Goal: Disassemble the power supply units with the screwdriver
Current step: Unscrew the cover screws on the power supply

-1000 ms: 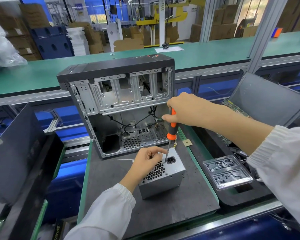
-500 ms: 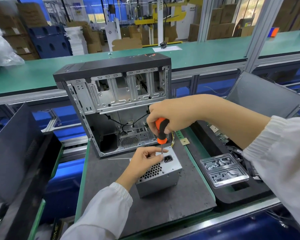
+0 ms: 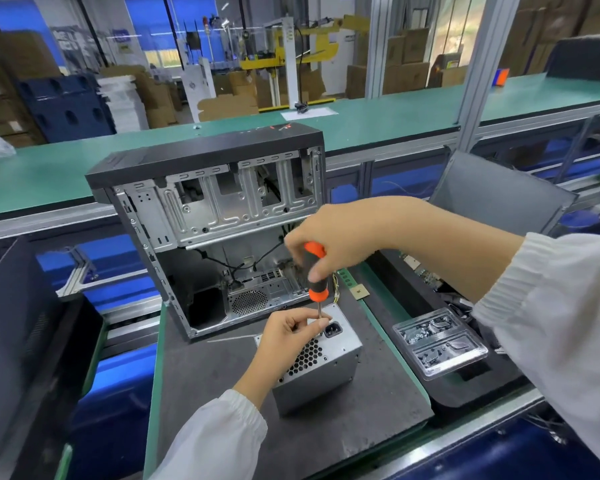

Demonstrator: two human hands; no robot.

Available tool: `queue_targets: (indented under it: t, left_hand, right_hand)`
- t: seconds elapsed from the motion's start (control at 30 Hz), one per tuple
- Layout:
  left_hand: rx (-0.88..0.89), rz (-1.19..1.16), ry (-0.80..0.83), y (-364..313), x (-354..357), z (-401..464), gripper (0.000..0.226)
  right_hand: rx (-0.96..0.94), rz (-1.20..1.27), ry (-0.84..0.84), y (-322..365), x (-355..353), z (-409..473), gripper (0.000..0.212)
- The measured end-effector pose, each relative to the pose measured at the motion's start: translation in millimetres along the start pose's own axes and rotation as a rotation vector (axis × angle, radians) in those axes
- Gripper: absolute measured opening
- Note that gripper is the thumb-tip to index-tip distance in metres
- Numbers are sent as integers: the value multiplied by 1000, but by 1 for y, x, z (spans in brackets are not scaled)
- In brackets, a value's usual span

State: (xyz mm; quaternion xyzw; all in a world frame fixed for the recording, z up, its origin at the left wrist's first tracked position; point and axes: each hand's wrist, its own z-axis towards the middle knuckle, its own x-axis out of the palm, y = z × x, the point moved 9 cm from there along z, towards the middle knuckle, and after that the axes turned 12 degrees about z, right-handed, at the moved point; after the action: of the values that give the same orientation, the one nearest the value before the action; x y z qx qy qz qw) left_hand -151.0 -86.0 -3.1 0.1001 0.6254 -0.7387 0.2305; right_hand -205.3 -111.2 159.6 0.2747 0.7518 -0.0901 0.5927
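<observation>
Head cam: right hand was wrapped tight round the orange/black screwdriver handle, shaft near-upright, tip down on the power supply unit top face by the socket. Left hand sat just below that grip, fingers pinched together at the shaft tip, palm on the PSU's honeycomb vent. PSU: grey sheet-metal box on a dark mat, near the mat's right edge. Behind the grip, open PC case, bare stamped steel inside. Clear plastic tray w/ small parts lay right of it, well apart. Mat bare toward the wearer.
</observation>
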Motion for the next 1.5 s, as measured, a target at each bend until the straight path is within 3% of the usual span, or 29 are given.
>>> queue_targets:
  t: [0.1,0.17,0.2,0.27,0.37,0.43,0.6,0.67,0.73,0.87,0.97,1.1,1.17,1.23,1.37,1.43,1.5]
  left_hand:
    - [6,-93,13,-5,1,0,12]
    - [27,-86,36,-7,4,0,24]
    - [32,-72,37,-9,4,-1,27]
    - [18,-67,24,-10,3,-3,15]
    - [0,-47,-12,-6,0,-2,15]
    - [-7,-58,-22,-7,-1,-1,14]
    - [9,-74,-8,-9,-1,3,18]
    - [10,-68,-21,-9,0,5,22]
    - [4,-87,-48,-8,0,5,23]
    - [-26,-93,-90,-5,-2,7,21]
    - [-39,-88,-107,-5,-2,8,21]
    - [-24,-119,-88,-4,0,8,22]
    - [-22,-124,-92,-3,0,8,21]
    - [-23,-128,-111,-1,-2,8,20]
    - [-21,-104,-141,0,-4,8,22]
    - [-28,-98,-132,2,-2,8,29]
    - [-22,-106,-116,1,0,7,29]
  right_hand:
    - [-64,92,86,12,9,-2,29]
    - [-55,129,77,13,14,0,24]
    - [-38,152,52,12,14,1,23]
    - [26,165,-63,7,6,-3,49]
    - [116,-123,-281,2,-13,-6,65]
    - [82,-178,-284,4,-12,-1,59]
    - [-62,38,53,5,-2,0,13]
    - [-91,109,129,5,1,-2,27]
    - [-95,164,124,2,2,-2,27]
    - [6,4,-201,-10,-19,0,60]
    - [-8,-169,-260,-12,-21,7,53]
    - [-129,-64,26,-9,-9,8,14]
    - [-216,0,105,-1,-10,4,26]
    - [-246,1,72,2,-14,4,36]
    - [-55,-22,-86,-14,-20,11,68]
    - [-86,-112,-147,-12,-21,18,59]
    - [-156,-122,-96,-7,-17,21,36]
